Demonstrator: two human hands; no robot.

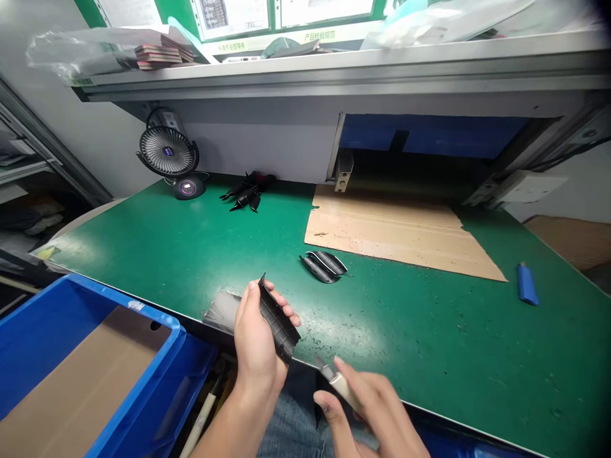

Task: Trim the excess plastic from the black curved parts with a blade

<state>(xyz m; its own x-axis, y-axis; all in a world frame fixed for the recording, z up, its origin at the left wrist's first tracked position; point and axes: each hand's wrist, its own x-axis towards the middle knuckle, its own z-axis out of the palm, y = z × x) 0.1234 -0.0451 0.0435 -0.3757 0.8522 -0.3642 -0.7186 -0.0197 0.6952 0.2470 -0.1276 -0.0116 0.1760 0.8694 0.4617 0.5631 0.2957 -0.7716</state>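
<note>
My left hand point(255, 337) is closed around a curved black plastic part point(279, 323), its ribbed inner side facing up, near the table's front edge. In my right hand point(375, 407) is a knife with a pale handle point(344, 389); its short blade, a little blurred, points toward the black part but stays apart from it. Beyond my hands, a pair of similar curved black pieces point(324, 266) lies on the green table point(229, 248). A grey, flat, shiny piece point(222, 310) lies at the table edge, partly behind my left hand.
A blue bin point(95, 286) with cardboard inside stands at the left. Toward the back are a small fan point(168, 152), a heap of black parts point(248, 191) and a cardboard sheet point(396, 226). A blue object point(527, 284) lies at right. Dark shavings dot the table; a shelf point(334, 75) overhangs it.
</note>
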